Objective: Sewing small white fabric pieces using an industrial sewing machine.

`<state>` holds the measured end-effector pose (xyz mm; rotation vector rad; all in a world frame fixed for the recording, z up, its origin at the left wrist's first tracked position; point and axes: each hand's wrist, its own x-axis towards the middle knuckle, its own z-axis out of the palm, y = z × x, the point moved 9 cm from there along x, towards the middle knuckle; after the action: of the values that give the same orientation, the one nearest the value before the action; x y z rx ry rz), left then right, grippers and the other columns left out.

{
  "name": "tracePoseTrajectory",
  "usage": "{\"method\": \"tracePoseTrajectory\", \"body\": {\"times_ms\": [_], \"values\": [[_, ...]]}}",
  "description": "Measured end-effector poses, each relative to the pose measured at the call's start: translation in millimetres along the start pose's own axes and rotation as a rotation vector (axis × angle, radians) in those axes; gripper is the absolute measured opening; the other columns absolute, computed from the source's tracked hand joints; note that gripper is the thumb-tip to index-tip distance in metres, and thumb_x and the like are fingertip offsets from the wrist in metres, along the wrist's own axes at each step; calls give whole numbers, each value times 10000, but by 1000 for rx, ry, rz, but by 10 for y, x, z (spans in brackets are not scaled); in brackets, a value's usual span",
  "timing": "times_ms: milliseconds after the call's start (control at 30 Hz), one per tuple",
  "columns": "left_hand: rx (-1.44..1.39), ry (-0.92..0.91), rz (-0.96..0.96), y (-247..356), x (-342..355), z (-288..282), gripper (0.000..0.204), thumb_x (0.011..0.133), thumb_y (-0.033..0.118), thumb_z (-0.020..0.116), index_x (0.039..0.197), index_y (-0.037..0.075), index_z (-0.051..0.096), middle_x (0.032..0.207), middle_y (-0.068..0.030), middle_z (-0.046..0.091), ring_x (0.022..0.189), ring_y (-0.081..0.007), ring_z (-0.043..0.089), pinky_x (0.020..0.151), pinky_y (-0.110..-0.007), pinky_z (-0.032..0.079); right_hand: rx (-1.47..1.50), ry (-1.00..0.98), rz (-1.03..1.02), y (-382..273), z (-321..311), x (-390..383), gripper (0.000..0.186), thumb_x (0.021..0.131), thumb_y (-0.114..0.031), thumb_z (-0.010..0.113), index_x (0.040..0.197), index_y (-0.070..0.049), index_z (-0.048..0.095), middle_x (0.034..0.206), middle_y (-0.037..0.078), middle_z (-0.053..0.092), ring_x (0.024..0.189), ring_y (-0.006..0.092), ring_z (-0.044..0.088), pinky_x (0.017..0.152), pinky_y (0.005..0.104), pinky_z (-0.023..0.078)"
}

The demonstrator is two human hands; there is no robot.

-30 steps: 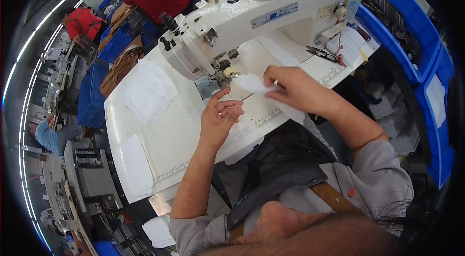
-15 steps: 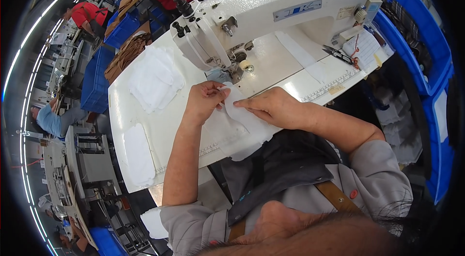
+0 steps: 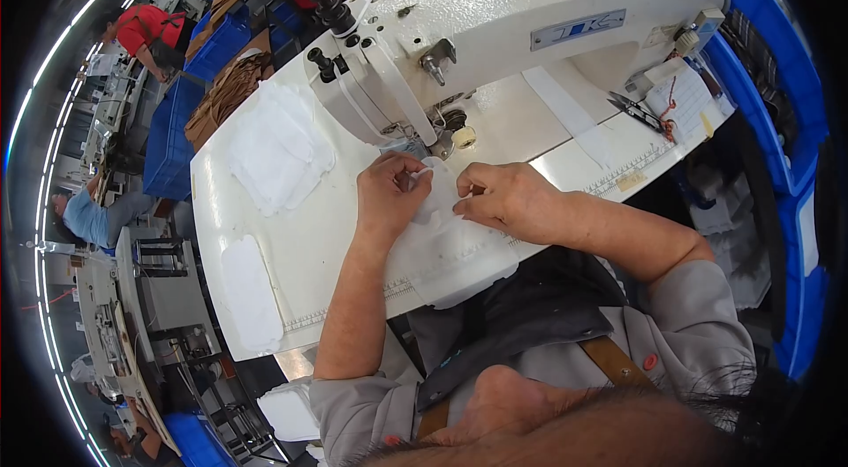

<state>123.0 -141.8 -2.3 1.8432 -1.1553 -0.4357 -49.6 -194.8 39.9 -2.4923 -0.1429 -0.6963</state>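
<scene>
A thin white fabric piece (image 3: pixel 446 259) lies in front of the sewing machine (image 3: pixel 495 25), its near end hanging over the table edge. My left hand (image 3: pixel 393 195) pinches the fabric's left edge close to the needle area. On the other side my right hand (image 3: pixel 505 199) has its fingers bent and pinched on the same fabric. The far tip of the cloth reaches the presser foot (image 3: pixel 440 147), whose contact with it is partly hidden by my fingers.
To the left sit a pile of white fabric pieces (image 3: pixel 281 149) and a smaller white stack (image 3: pixel 250 295). Thread snips (image 3: pixel 640 113) with a red cord lie at the right. Blue bins (image 3: pixel 777 113) flank the table. Other people work farther left.
My right hand has gone from extended fingers resting on the cloth to a bent pinch. The left hand has shifted slightly right. The whole view has moved a little.
</scene>
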Motion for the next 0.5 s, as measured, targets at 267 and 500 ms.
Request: {"method": "tracePoseTrajectory", "body": {"times_ms": [267,500], "values": [[73,55,46,86,-37,47,125,779,68,826,853,-2,754,958,-71,723,546,-87,569,553,-262,475,-79,-27,-74,9,-23,-181,230,836,-110,673,1051,-34,710,1093,103,720,965,252,728,807,381,603],[114,89,28,110,-37,39,126,768,81,827,845,12,755,985,-75,732,525,-101,578,559,-274,481,-133,-19,-82,14,8,-200,278,804,-110,655,1061,-13,704,1124,113,726,998,262,717,833,373,599]]}}
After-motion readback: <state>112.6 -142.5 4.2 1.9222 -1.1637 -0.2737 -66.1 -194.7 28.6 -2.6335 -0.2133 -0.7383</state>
